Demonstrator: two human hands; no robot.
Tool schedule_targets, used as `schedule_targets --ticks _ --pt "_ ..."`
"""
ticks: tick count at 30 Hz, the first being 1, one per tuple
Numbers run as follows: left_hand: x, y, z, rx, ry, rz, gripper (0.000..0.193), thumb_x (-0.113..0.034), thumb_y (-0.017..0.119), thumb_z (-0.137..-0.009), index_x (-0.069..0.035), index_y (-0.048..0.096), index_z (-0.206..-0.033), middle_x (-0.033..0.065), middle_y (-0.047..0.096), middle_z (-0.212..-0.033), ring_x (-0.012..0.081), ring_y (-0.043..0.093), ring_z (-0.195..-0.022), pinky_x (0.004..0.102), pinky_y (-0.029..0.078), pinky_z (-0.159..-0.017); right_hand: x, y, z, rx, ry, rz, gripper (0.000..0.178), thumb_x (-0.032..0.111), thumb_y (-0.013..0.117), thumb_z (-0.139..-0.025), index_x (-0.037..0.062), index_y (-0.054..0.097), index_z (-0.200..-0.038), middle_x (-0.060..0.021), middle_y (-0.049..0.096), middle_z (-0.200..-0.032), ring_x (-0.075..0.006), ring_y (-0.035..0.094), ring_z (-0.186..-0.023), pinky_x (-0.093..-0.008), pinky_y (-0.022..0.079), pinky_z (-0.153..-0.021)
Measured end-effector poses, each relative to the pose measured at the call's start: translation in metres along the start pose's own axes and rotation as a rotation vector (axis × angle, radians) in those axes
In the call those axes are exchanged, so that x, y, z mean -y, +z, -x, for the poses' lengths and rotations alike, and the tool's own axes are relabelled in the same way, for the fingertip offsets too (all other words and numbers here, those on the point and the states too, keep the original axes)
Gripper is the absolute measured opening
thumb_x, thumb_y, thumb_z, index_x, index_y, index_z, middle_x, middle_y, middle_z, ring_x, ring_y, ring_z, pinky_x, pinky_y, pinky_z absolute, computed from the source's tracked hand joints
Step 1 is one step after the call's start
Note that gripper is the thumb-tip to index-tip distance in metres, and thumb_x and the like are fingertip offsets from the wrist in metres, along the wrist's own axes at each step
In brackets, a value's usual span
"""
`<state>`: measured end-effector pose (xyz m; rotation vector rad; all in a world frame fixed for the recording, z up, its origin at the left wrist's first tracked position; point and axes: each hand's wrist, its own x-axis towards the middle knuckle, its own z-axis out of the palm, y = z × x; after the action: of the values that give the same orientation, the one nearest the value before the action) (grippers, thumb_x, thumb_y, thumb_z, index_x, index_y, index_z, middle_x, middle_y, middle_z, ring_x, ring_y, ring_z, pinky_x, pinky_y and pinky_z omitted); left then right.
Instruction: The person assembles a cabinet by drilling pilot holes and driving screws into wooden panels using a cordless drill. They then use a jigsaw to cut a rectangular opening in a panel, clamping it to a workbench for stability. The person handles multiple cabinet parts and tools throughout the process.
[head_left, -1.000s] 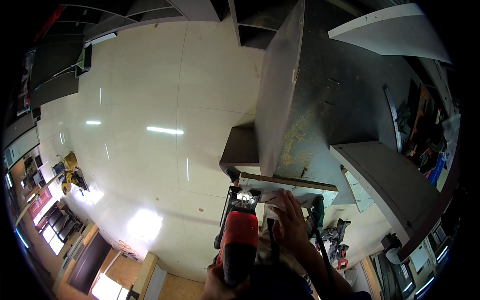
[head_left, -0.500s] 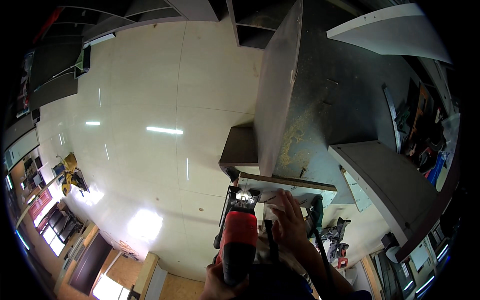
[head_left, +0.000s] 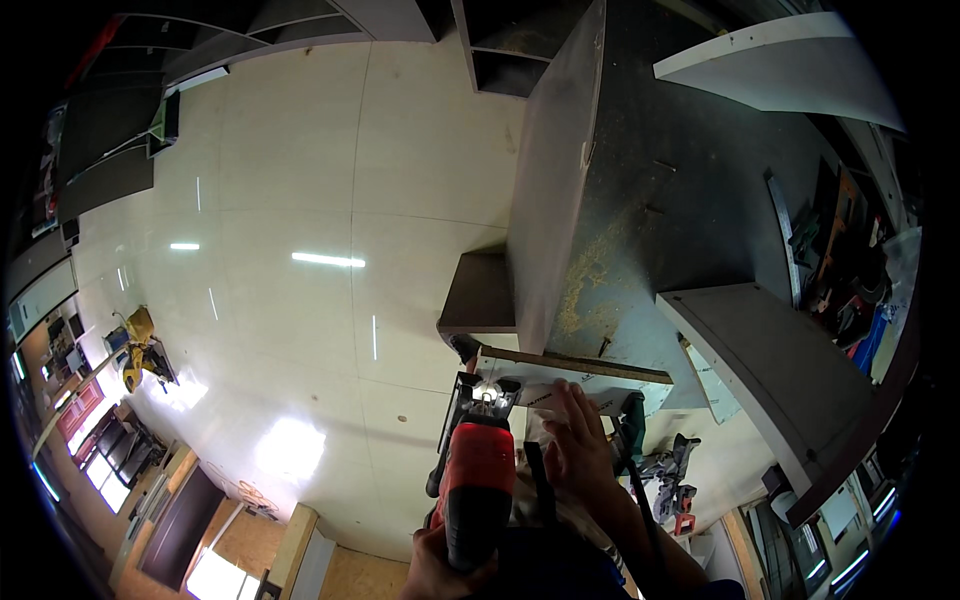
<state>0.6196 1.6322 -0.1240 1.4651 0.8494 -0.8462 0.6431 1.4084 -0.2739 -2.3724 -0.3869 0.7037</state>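
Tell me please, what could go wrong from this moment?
The fingers of the right hand lie on the flat white board near the red-and-black jigsaw; a slip might injure them. They look extended, not wrapped around the board, so it might shift.

Floor [head_left: 280,150]: light streaks [head_left: 328,260] are reflected on it.
Yellow tool [head_left: 133,365]: placed on the floor.
Metal strip [head_left: 785,240]: laid beside clutter [head_left: 862,285].

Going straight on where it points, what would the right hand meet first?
Past the white rectangular board it apparently touches, the right hand would probably meet the upright grey panel; depth is unclear.
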Motion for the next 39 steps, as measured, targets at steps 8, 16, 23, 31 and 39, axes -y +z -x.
schedule_targets --ticks 8,16,23,31,39 --pt "0.0 -0.001 -0.002 -0.001 0.027 -0.048 0.016 -0.011 0.079 -0.072 -0.002 0.065 -0.073 0.0028 0.064 -0.062 0.0063 0.057 -0.057 0.0276 0.049 -0.054 0.005 -0.01 -0.008 -0.047 0.052 -0.081 0.025 -0.001 0.064 -0.076 0.0006 0.064 -0.101 -0.0237 0.046 -0.148 -0.0405 0.045 -0.138 -0.0567 0.038 -0.111" --pt "0.005 -0.005 -0.002 0.03 0.033 -0.074 0.016 -0.009 0.079 -0.071 -0.002 0.064 -0.072 0.003 0.063 -0.061 0.006 0.056 -0.057 0.0275 0.048 -0.054 -0.004 -0.003 -0.028 -0.259 0.037 0.021 0.055 0.008 0.074 -0.076 0.0029 0.058 -0.128 -0.0209 0.052 -0.135 -0.0455 0.047 -0.13 -0.0582 0.039 -0.107" --pt "0.006 -0.003 -0.002 0.017 0.037 -0.067 0.016 -0.01 0.079 -0.071 -0.003 0.064 -0.07 0.0012 0.062 -0.061 0.0054 0.056 -0.057 0.0271 0.048 -0.053 0.004 -0.011 -0.038 -0.175 0.083 0.054 0.065 0.02 0.08 -0.075 0.0067 0.057 -0.133 -0.0181 0.051 -0.137 -0.042 0.047 -0.129 -0.0597 0.036 -0.109" --pt "0.002 -0.001 -0.002 0.006 0.002 -0.033 0.016 -0.009 0.079 -0.072 -0.003 0.064 -0.069 0.0008 0.063 -0.062 0.0053 0.057 -0.058 0.0269 0.048 -0.053 0.009 -0.007 -0.042 -0.126 0.178 0.176 0.068 0.022 0.081 -0.074 0.0105 0.056 -0.137 -0.0165 0.05 -0.134 -0.0405 0.047 -0.125 -0.0568 0.036 -0.109" --pt "0.0 -0.002 -0.002 0.017 -0.02 -0.014 0.015 -0.009 0.078 -0.072 -0.002 0.064 -0.07 0.0009 0.063 -0.062 0.0053 0.057 -0.058 0.0271 0.048 -0.054 0.007 -0.007 -0.043 -0.169 0.147 0.179 0.067 0.018 0.08 -0.073 0.0111 0.058 -0.135 -0.0163 0.05 -0.131 -0.0403 0.049 -0.121 -0.0553 0.038 -0.107"
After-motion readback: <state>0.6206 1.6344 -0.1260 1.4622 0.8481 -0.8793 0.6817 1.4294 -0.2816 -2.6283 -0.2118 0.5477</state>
